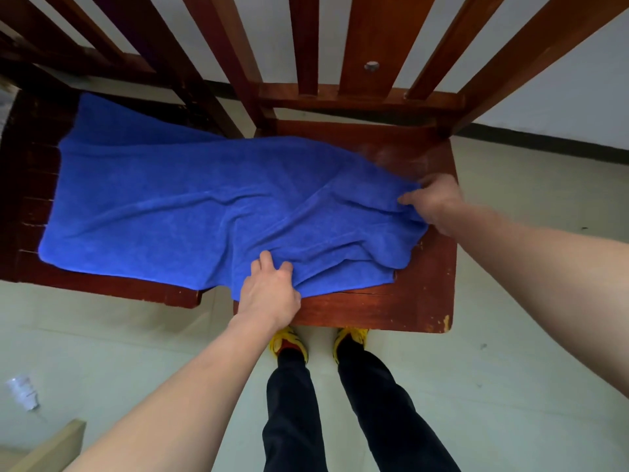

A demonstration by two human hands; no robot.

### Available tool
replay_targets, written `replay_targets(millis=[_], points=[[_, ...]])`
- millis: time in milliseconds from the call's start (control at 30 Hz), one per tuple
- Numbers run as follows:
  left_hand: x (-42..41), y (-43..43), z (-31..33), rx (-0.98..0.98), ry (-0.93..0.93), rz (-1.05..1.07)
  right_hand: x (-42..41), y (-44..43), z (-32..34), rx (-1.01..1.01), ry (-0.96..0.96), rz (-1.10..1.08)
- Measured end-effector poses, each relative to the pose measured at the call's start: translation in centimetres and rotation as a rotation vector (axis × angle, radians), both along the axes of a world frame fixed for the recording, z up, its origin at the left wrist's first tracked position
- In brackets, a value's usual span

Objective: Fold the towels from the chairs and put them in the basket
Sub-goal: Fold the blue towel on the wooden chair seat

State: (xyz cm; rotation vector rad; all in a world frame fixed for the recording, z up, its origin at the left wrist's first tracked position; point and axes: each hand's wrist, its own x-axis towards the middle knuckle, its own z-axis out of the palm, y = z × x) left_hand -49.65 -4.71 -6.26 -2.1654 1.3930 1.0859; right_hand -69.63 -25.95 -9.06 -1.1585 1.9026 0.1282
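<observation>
Two wooden chairs are standing side by side at the 12 o'clock end of the view, the darker left chair toward 10 o'clock and the redder right chair toward 1 o'clock, their seats nearly touching. A blue towel is lying spread across both seats, bridging the gap between them, its left end flat on the dark seat and its right end rumpled on the red one. It is looking unfolded: one layer, with loose creases running toward 3 o'clock.

The left hand is gripping the towel's near edge at about 6 o'clock of the cloth, fingers curled and bunching a ridge of fabric. The right hand is closing on the towel's end at 3 o'clock, thumb and fingers pinching the edge.

Judging by this, the task is sitting at an early stage: the towel is being gathered or straightened for a first fold, and no fold is showing yet. The basket is not appearing anywhere in view, nor is any other towel, so how many are finished or left is impossible to say.

Down at 8 o'clock, a crumpled clear wrapper is lying on the floor.
</observation>
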Motion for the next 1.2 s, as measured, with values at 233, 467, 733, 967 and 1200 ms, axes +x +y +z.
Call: replay_targets(millis=[233, 467, 733, 967, 1200], points=[[-4.6, -1.1, 0.8, -0.194, 0.100, -0.292, 1.7, -3.5, 3.0, -0.155, -0.303, -0.059], [-10.2, -3.2, -1.8, -0.272, 0.123, -0.361, -0.8, -4.7, 3.2, -0.011, -0.330, -0.087], [-11.6, -5.0, -3.1, -0.242, 0.220, -0.369, -3.0, -5.0, 1.0, -0.107, -0.268, -0.228], [-13.0, -4.0, -2.5, -0.037, 0.527, -0.266, -3.1, -6.3, 1.3, -0.352, -0.014, -0.076], [-4.8, -3.9, -0.6, -0.228, 0.309, 0.113, -0.4, 0.7, 2.2, -0.318, 0.009, 0.427]])
